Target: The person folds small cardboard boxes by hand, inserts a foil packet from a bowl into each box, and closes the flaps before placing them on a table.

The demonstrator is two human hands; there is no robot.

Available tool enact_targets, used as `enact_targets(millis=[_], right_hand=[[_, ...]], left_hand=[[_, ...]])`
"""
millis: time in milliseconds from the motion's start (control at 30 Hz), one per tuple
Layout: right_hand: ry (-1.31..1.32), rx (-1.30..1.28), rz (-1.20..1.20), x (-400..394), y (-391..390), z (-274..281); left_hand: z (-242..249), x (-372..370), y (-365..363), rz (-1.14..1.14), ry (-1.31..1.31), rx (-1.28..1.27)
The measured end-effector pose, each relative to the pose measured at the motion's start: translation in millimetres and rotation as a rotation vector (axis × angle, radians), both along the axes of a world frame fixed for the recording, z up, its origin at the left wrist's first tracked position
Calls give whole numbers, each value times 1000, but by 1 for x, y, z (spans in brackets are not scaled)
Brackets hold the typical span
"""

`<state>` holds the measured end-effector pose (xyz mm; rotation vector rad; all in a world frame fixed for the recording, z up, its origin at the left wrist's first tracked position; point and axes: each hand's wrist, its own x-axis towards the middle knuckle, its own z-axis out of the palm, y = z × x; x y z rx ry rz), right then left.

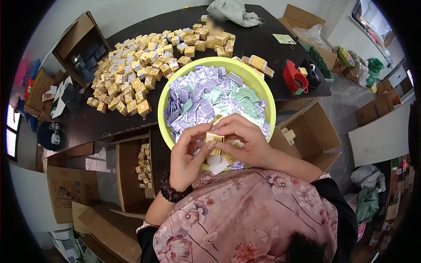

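Both hands are over the near edge of a yellow-green basin filled with purple sachets and green sachets. My left hand, with a dark bead bracelet on the wrist, has its fingers closed on the left side of a small yellow box. The fingers of my right hand are closed on the right side of that box. White flaps show below the hands. The hands partly hide the box.
A large pile of small yellow boxes covers the left of the black table. Red tape dispenser at the right. Open cartons stand below on both sides; one at left holds small boxes.
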<state>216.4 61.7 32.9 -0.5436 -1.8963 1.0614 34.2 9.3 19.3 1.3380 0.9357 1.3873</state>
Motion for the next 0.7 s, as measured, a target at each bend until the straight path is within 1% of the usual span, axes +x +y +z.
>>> enact_targets(millis=[33, 100, 133, 200, 233, 267, 300, 333, 367, 400, 433, 467, 500, 533, 567, 600, 633, 700], right_hand=[[0, 0, 0, 1, 1, -1], [-51, 150, 21, 3, 5, -4], [-50, 151, 17, 4, 6, -6], [-72, 73, 62, 6, 7, -9], [-72, 75, 59, 7, 7, -8], [-32, -69, 98, 8, 8, -8], [8, -214, 137, 9, 8, -7], [-51, -157, 51, 13, 15, -10], [-109, -101, -33, 19, 32, -15], [-224, 120, -169, 26, 57, -23], [-379, 280, -249, 33, 81, -32], [-534, 441, -331, 39, 104, -43], [-649, 488, -286, 46, 124, -58], [-647, 492, -289, 49, 136, -63], [-758, 498, -208, 51, 145, -68], [-869, 502, -123, 51, 148, -65], [-868, 506, -116, 53, 148, -62], [-955, 640, -303, 56, 136, -50]], left_hand=[[0, 0, 0, -15, -16, 16], [-2, -1, 0, -28, -14, 10], [-4, -2, 1, -40, -11, 4], [-6, -2, 0, -51, 12, 11], [-7, -3, 0, -58, 33, 19], [-8, -4, 0, -61, 32, 21], [-9, -7, 0, -56, 87, 18], [-10, -8, -1, -51, 141, 15], [-10, -9, 0, -52, 141, 15], [-10, -9, 1, -24, 50, -20], [-11, -9, 2, 4, -40, -53], [-11, -9, 5, -1, -61, -28], [-10, -9, 6, -3, -59, -24], [-7, -8, 7, -15, -219, -167], [-4, -8, 8, -24, -379, -311], [4, -11, 8, -100, -460, -394], [4, -14, 9, -92, -462, -391], [3, -20, 10, -190, -685, -488]])
